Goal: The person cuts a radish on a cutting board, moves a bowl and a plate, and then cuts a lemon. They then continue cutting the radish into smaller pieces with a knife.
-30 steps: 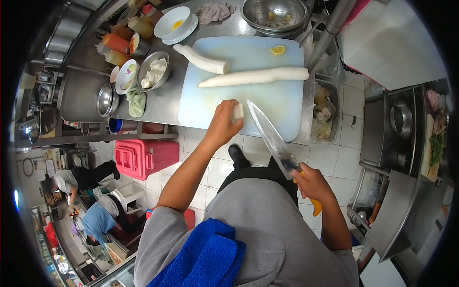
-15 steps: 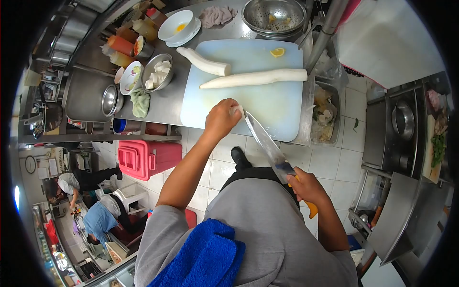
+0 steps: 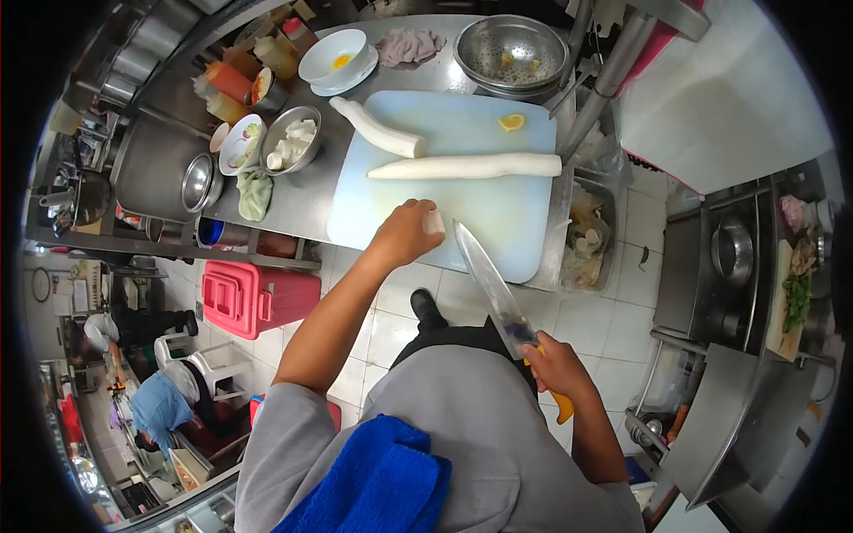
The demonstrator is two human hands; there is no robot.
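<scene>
My left hand is closed around a small white chunk of peeled root, above the near edge of the pale cutting board. In my right hand is the yellow handle of a large kitchen knife. Its blade points up and left, the tip a little right of the chunk and apart from it. One long peeled white root lies across the board. Behind it, a shorter curved one rests at the upper left. A lemon wedge sits near the board's far right corner.
Left of the board stand a metal bowl of white chunks, a white bowl and a green cloth. A colander is behind. A scrap bin hangs right. Below is a red bin; two people work at far left.
The chunk in my left hand and the knife tip have moved apart; more of the chunk shows now. The view has shifted slightly.
</scene>
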